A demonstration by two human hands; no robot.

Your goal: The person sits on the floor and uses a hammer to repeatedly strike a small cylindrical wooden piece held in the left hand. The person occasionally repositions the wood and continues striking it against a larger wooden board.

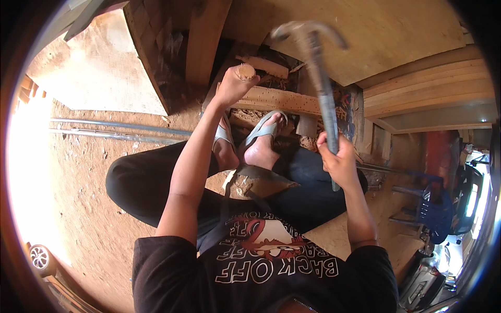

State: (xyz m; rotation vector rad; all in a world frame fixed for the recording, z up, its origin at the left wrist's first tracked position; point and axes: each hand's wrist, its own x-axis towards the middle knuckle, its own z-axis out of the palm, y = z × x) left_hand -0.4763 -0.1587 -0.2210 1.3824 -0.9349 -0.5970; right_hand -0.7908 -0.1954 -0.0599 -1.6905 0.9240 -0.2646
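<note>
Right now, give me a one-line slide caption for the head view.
Seated person raises a claw hammer in the right hand while the left hand steadies a wooden piece.

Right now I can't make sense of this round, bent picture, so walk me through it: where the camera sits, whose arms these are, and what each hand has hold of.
There is no machine here. The camera is worn on a person's head and looks down, so you see their own body from above: black shirt at the bottom, forearms reaching up into the frame, knees bent, feet in sandals. The wide lens bends straight edges and makes the dark round border.

The right hand grips the handle of a hammer, raised, with its head blurred. The left hand pinches something small over a wooden plank lying in front of the feet; what it pinches is too small to tell.

Around them: sandy ground, plywood sheets, stacked boards, metal pipes on the left, a blue plastic chair on the right.
</note>
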